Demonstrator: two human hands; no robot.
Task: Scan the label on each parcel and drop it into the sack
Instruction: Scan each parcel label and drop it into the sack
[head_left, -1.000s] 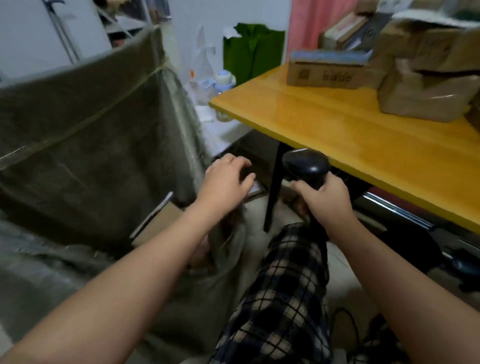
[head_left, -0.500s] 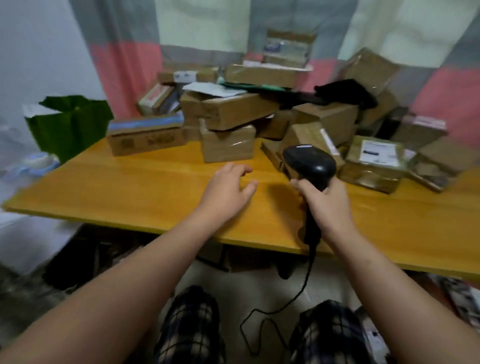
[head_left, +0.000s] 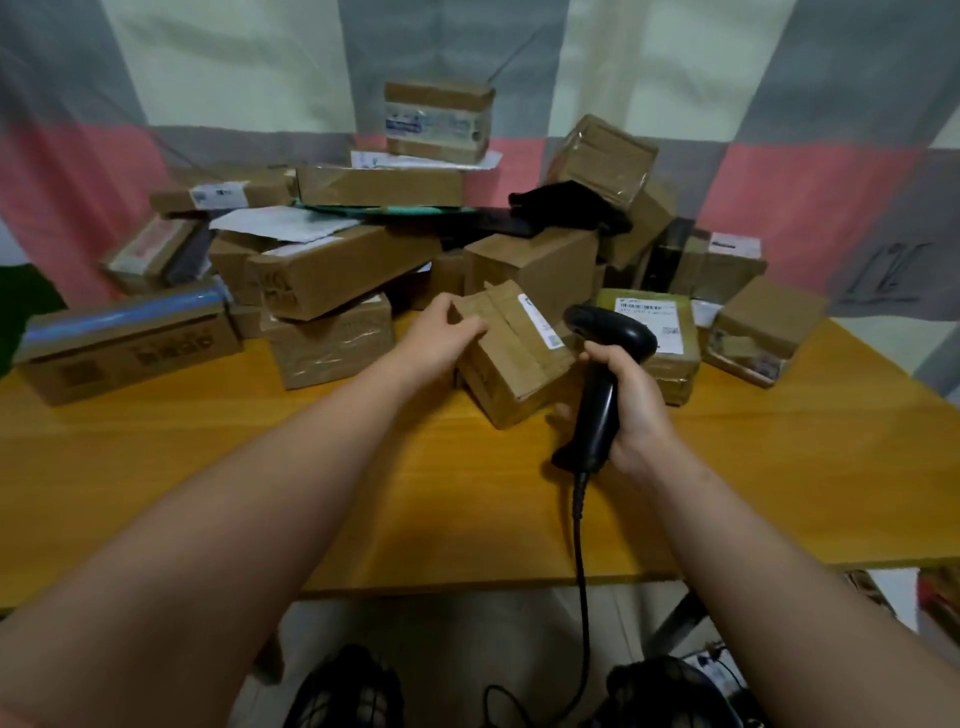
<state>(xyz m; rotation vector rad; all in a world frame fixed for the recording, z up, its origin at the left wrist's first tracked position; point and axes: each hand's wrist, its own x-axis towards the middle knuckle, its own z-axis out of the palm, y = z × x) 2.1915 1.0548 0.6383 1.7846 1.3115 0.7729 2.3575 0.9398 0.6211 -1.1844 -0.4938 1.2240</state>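
The left hand (head_left: 441, 340) is gripping a small brown parcel (head_left: 511, 364), fingers curled together over its upper left edge with the thumb tucked below; the parcel is sitting tilted on the table (head_left: 363, 467), about midway along its width and toward the far edge, at the front of the pile of parcels (head_left: 332, 270). A white label (head_left: 540, 322) is running along the parcel's top right edge, facing up; the print is too small to read. The right hand (head_left: 636, 400) is holding the scanner (head_left: 610, 338), fingers wrapped tight round the handle, its head pointing toward the label and hanging just beside the parcel's right edge; the cord (head_left: 582, 545) is trailing down over the near edge of the table.

Judging by its size and the one-handed grip, the parcel is probably light; the cardboard is looking stiff, though the tape bands across it are looking glossy and may be slippery, so bare cardboard at the left edge and corner is seeming the safest hold, keeping fingers off the label.

As for containers, the sack is not showing in this view; the parcels are all taped closed, so their contents are hidden; a flatter parcel (head_left: 649, 332) with its own label is lying just behind the scanner.
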